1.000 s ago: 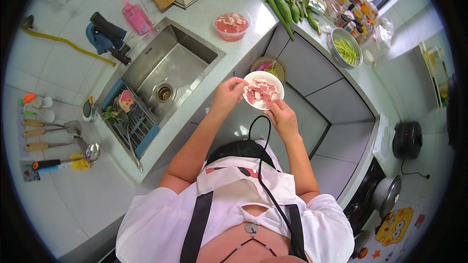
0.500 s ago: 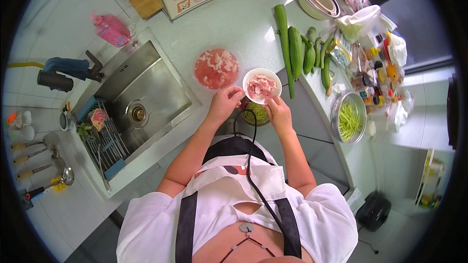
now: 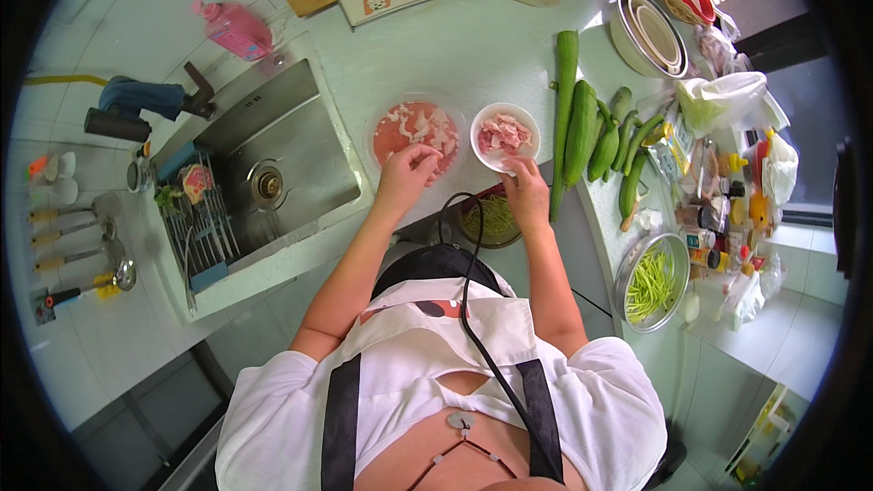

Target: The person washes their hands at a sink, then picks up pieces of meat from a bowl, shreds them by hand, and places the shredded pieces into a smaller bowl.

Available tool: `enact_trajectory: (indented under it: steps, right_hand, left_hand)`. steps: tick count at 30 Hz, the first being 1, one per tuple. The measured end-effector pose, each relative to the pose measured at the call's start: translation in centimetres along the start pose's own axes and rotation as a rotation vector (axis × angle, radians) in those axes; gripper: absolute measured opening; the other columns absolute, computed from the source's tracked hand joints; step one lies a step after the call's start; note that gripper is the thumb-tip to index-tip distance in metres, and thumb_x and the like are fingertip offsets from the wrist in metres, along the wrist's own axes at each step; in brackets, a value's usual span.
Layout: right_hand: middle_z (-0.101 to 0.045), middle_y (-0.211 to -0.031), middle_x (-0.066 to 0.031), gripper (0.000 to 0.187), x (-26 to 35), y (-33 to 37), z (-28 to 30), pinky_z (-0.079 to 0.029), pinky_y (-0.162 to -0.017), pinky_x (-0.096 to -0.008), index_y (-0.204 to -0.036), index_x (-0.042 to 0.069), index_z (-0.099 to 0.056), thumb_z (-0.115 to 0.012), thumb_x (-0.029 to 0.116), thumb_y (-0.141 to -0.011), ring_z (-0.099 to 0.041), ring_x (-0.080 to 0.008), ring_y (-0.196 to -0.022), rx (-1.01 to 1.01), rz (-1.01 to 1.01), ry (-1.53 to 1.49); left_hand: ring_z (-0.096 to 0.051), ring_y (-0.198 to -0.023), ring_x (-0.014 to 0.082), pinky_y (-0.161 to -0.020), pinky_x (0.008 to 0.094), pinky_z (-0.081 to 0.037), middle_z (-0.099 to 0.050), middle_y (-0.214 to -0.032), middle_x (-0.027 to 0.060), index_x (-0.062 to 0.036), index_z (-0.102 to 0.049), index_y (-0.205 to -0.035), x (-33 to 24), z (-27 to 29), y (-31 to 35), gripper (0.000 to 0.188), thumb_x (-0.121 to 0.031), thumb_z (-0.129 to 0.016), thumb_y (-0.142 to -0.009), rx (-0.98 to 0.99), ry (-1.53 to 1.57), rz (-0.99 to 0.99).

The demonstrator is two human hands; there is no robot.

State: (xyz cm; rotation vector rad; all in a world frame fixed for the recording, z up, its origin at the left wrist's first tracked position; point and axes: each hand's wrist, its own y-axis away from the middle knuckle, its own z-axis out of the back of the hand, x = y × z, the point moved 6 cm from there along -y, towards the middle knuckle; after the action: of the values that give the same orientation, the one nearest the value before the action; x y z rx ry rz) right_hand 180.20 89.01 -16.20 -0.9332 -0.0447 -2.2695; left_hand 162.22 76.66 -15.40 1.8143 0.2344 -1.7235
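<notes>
My right hand [image 3: 525, 193] grips the near rim of a small white bowl [image 3: 478, 153], which holds pieces of pale pink meat [image 3: 504, 133]. Just left of it is a clear round bowl [image 3: 373, 132] of reddish liquid with pale meat pieces [image 3: 420, 122] in it. Over that bowl's near edge bends my left hand [image 3: 407, 177], its fingers curled together; whether anything lies between the fingertips is hidden.
A steel sink [image 3: 300, 159] with a rack [image 3: 207, 218] lies left. Several green gourds [image 3: 579, 132] rest on the right counter, with a steel bowl of green strips [image 3: 651, 289] nearer me. Another container of green strips [image 3: 491, 220] sits below the counter edge. A black cable [image 3: 466, 309] hangs before me.
My left hand has left the white bowl's rim and moved to the clear bowl. The white bowl, still in my right hand, has moved away from me. The whole view has shifted.
</notes>
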Motion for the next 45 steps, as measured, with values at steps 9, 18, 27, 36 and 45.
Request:
enact_trajectory:
  steps: [9,18,27,36,45]
  right_hand:
    - [-0.057,-0.102,-0.0097,0.026,6.4,-2.7,2.0,-0.049,-0.072,-0.0351,-0.098,0.008,-0.058,-0.057,0.000,-0.073,-0.058,-0.0273,-0.086,-0.026,0.195,-0.218]
    - [-0.047,-0.118,-0.0120,0.044,12.1,-6.0,-7.6,-0.046,-0.081,-0.0394,-0.118,0.010,-0.043,-0.052,0.004,-0.075,-0.046,-0.0301,-0.109,0.425,0.388,0.223]
    - [-0.050,-0.109,-0.0177,0.040,12.8,-6.7,-6.3,-0.049,-0.071,-0.0424,-0.112,0.006,-0.041,-0.052,0.001,-0.074,-0.057,-0.0359,-0.090,0.512,0.136,0.364]
    - [-0.051,-0.107,-0.0185,0.048,12.4,-7.0,-8.1,-0.048,-0.072,-0.0440,-0.118,0.011,-0.037,-0.051,-0.001,-0.074,-0.056,-0.0371,-0.090,0.497,0.092,0.352]
    - [-0.055,-0.107,-0.0158,0.059,8.8,-8.3,-12.7,-0.045,-0.082,-0.0367,-0.118,0.009,-0.048,-0.069,0.010,-0.063,-0.054,-0.0325,-0.097,0.468,-0.020,0.022]
  left_hand:
    - [-0.052,-0.060,0.0071,-0.053,0.0213,-0.045,-0.055,-0.070,0.0013,-0.0015,-0.058,-0.094,0.5,6.1,0.8,0.013,-0.006,-0.050,-0.085,-0.241,0.067,-0.034]
    - [-0.050,-0.058,0.0073,-0.053,0.0212,-0.044,-0.053,-0.069,0.0009,-0.0020,-0.055,-0.097,0.8,8.4,0.8,0.014,-0.006,-0.047,-0.087,-0.203,0.138,0.019]
    - [-0.051,-0.062,0.0071,-0.056,0.0217,-0.045,-0.055,-0.075,0.0002,-0.0044,-0.057,-0.098,1.4,9.8,1.4,0.016,-0.010,-0.048,-0.087,-0.145,0.132,0.058]
    - [-0.052,-0.059,0.0074,-0.053,0.0220,-0.045,-0.055,-0.070,0.0008,-0.0029,-0.058,-0.093,1.5,9.8,0.9,0.013,-0.010,-0.051,-0.084,-0.108,0.119,0.013]
    - [-0.052,-0.063,0.0076,-0.056,0.0215,-0.045,-0.055,-0.075,0.0007,-0.0033,-0.057,-0.097,1.2,11.0,1.4,0.016,-0.011,-0.049,-0.085,-0.091,0.111,0.069]
